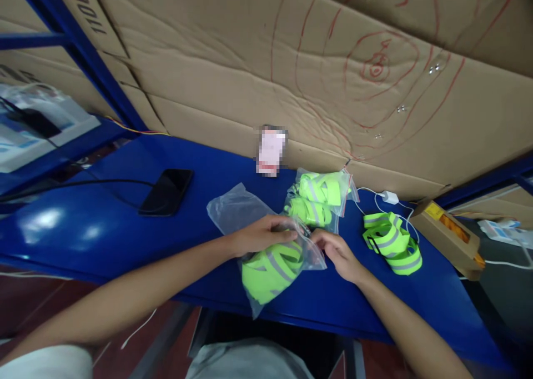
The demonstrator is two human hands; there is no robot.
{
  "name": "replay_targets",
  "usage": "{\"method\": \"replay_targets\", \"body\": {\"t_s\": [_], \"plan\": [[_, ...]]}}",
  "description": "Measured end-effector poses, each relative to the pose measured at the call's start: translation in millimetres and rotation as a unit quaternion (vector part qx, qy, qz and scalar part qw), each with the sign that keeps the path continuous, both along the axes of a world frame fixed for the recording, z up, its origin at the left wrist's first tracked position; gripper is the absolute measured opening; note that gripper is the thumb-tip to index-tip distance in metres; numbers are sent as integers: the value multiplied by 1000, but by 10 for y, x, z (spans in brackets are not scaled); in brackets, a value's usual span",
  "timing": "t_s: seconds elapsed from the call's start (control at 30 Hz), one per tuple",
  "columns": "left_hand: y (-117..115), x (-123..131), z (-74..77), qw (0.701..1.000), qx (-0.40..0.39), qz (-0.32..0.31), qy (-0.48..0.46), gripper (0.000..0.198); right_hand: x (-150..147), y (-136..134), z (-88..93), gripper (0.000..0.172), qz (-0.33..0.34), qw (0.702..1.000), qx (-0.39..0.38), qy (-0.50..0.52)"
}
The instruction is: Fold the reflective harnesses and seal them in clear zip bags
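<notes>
A clear zip bag [315, 258] with a neon-yellow reflective strap [270, 273] folded inside lies near the front edge of the blue table. My left hand [266, 235] is closed on the bag near its mouth, thumb on top. At the bag's right corner, the fingers of my right hand [338, 255] are curled in and pinch the plastic edge. Behind my left hand a flat clear plastic bag [237, 205] lies on the table. Filled bags of similar straps [318, 189] rest just beyond my hands. To the right sit loose neon-yellow straps [393, 243] with grey reflective bands.
A black phone [166, 192] with a cable lies left on the blue table [208, 165]. A blurred-out pink-and-white item [271, 151] leans against the cardboard wall [216, 73]. An open cardboard box [449, 237] and white cables with an adapter [390, 197] are at right.
</notes>
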State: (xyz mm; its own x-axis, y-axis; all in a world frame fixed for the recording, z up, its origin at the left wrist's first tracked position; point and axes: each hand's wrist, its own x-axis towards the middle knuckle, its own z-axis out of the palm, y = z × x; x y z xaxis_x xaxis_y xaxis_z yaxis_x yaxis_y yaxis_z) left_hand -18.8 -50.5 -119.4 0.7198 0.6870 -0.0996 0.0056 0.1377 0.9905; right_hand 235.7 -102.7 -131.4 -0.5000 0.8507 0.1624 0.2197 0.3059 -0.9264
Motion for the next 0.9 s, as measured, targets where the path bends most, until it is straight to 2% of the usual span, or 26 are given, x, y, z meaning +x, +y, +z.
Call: {"method": "replay_targets", "body": {"t_s": [0.07,0.2,0.3,0.4,0.47,0.57,0.67,0.77,0.9], "plan": [[20,-4,12,998,-34,47,-20,36,6,8,-21,58,1,1000,-16,13],[62,-26,34,992,-102,57,-38,38,-22,-8,-27,31,-26,999,-21,-5],[85,-25,15,989,-126,69,-43,42,-22,-26,2,28,-48,996,55,-53],[105,-13,-23,987,-117,106,-39,45,1,-45,39,28,-67,976,160,-133],[119,-9,-40,988,-94,114,-34,46,9,-58,53,27,-71,969,181,-154],[133,-10,-46,990,-61,125,-38,46,-7,-67,41,24,-87,980,136,-115],[135,-4,-37,984,-30,171,-47,44,-49,-57,-1,18,-111,991,61,-42],[131,8,-17,977,21,208,-42,43,-84,-52,-30,21,-121,992,-7,25],[117,8,6,970,94,221,-26,40,-77,-78,15,18,-117,992,-28,39]]}}
